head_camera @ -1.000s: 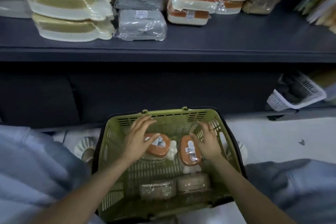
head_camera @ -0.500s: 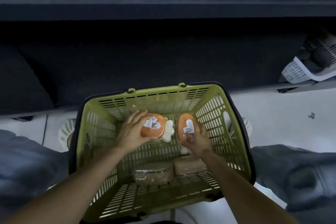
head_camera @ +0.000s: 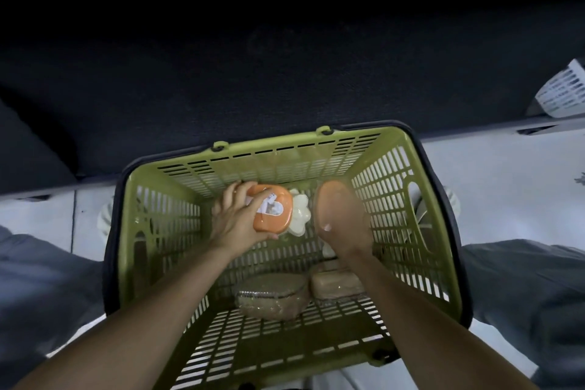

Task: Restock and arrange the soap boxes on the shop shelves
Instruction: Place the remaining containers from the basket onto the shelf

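Both hands are down in the green basket (head_camera: 392, 187), each with a grip on an orange soap box. Left hand (head_camera: 234, 225) curls round the labelled one (head_camera: 273, 212), right hand (head_camera: 348, 231) holds the other (head_camera: 335, 203). Two brown wrapped boxes (head_camera: 272, 298) lie on the basket floor nearer the person.

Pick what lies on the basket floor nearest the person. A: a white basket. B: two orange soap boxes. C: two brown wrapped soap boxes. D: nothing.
C: two brown boxes lie side by side on the green basket's floor, while the hands hold the orange boxes above it.
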